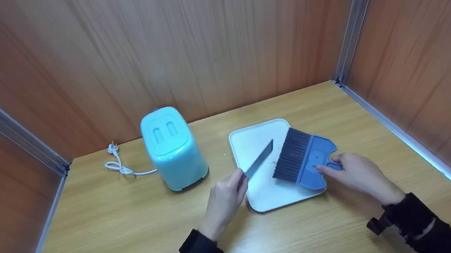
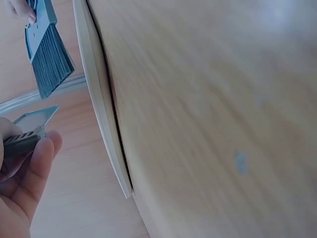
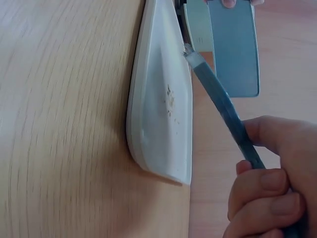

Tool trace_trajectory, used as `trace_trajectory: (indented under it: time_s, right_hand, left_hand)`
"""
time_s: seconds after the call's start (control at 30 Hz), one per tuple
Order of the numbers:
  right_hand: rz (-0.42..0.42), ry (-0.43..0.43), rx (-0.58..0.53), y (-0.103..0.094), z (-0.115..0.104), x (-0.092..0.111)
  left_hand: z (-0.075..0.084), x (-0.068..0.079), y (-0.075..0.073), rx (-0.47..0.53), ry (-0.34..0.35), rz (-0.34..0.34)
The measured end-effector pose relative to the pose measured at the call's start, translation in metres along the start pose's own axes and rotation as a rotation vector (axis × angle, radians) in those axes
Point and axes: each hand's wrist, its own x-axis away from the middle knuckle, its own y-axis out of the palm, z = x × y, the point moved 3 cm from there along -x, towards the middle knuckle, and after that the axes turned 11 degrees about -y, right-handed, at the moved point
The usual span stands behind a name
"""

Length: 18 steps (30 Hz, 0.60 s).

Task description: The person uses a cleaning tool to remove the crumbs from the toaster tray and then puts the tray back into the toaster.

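Note:
My left hand (image 1: 223, 196) pinches the dark handle of a small flat dustpan (image 1: 260, 159). Seen nearly edge-on from the head, the dustpan shows its broad grey-blue face (image 3: 235, 54) in the right wrist view. In my right hand (image 1: 359, 173) is the handle of a blue hand brush (image 1: 316, 160). Its dark bristles (image 1: 293, 155) point left, over a white rectangular tray (image 1: 264, 199). Brown crumbs (image 3: 170, 99) lie on the tray between brush and dustpan. Whether the bristles touch the tray, I cannot tell.
Left of the tray stands a light-blue toaster (image 1: 178, 157) with a lid on top. Its white cord and plug (image 1: 122, 167) lie beside it, near the back wall. Wooden panels (image 1: 204, 52) enclose the table at the back and both sides.

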Motion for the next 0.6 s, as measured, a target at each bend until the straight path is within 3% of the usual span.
trace_trajectory:
  time_s: [0.4, 0.6]
  right_hand:
    - [0.053, 0.106, -0.051, -0.008, 0.033, 0.000]
    - [0.130, 0.136, -0.033, -0.012, 0.050, 0.001]
  left_hand:
    - [-0.005, -0.005, 0.000, 0.158, -0.208, -0.094]
    - [-0.008, -0.004, -0.001, 0.237, -0.305, -0.137]
